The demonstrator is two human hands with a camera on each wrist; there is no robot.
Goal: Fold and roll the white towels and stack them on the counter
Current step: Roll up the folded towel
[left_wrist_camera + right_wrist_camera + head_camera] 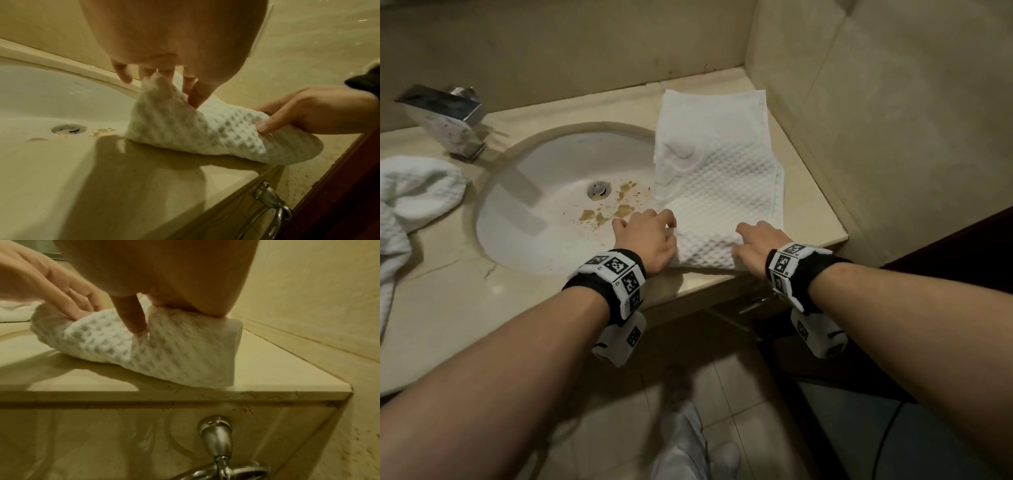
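A white waffle-weave towel (pixel 717 164) lies folded lengthwise on the beige counter (pixel 815 209), right of the sink, its far end at the back wall. Its near end is curled up into the start of a roll (pixel 205 129) (pixel 144 352). My left hand (pixel 650 233) pinches the roll's left end, fingers curled over it (pixel 156 79). My right hand (pixel 756 241) grips the roll's right end, thumb pressed into the cloth (pixel 131 318). A second white towel (pixel 410 198) lies crumpled at the counter's left edge.
A white oval sink (pixel 558 202) with brown stains near its drain (pixel 599 189) sits left of the towel. A chrome faucet (pixel 445 120) stands at the back left. Tiled walls close the back and right. A metal drawer handle (pixel 218 436) hangs below the counter edge.
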